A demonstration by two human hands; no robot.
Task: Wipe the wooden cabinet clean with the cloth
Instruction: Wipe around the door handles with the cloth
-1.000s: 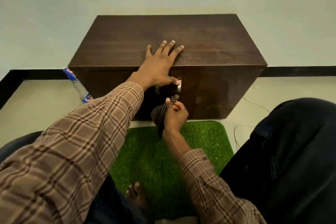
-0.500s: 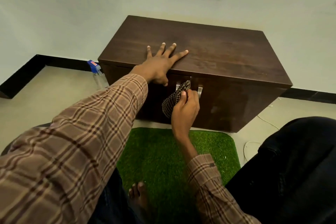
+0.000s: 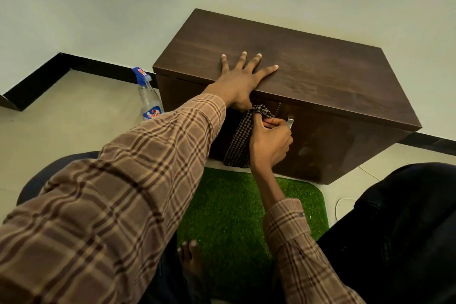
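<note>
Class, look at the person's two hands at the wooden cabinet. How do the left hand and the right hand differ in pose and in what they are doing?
The left hand lies flat with fingers spread on the cabinet top; the right hand is curled at the front. The left hand holds nothing; the right hand pinches the checked cloth. Both come from plaid sleeves.

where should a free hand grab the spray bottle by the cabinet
Take the spray bottle by its narrow neck just under the blue trigger head, coming from the left over open floor. It stands upright and close against the cabinet on its right, leaving that side little room for a grip.
</note>
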